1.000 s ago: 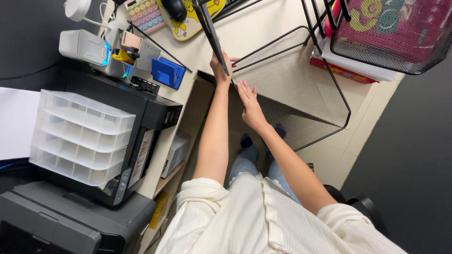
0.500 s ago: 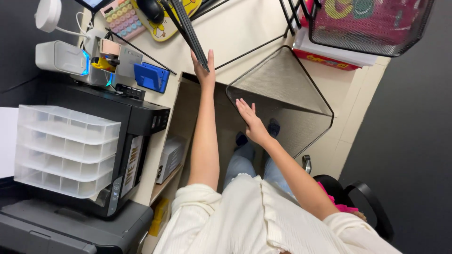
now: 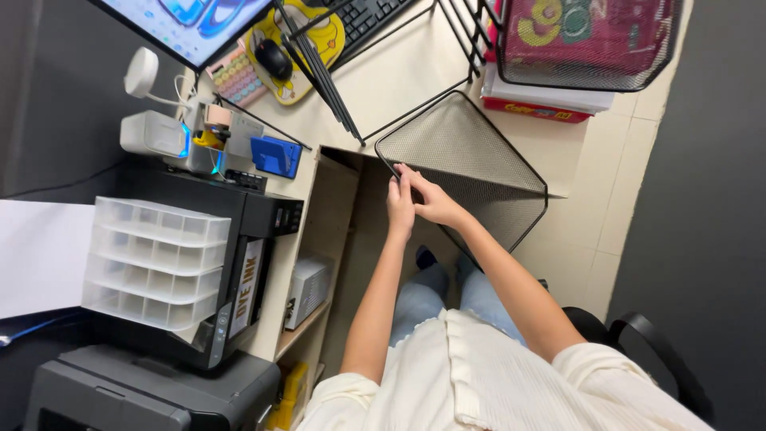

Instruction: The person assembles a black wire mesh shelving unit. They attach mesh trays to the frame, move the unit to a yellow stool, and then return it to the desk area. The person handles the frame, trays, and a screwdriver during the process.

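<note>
Both hands, left hand (image 3: 399,209) and right hand (image 3: 427,199), are clamped on the near rim of the black mesh tray (image 3: 471,156) overhanging the worktop (image 3: 399,84) edge, and a slipped grip could tip it against the wire rack (image 3: 335,64) beyond.

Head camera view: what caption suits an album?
Both hands, left and right, grip the corner of a black mesh tray at a desk.

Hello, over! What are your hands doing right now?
Left hand and right hand both on black mesh tray, at its rim. Tray overhangs desk. Nothing in the way.
</note>
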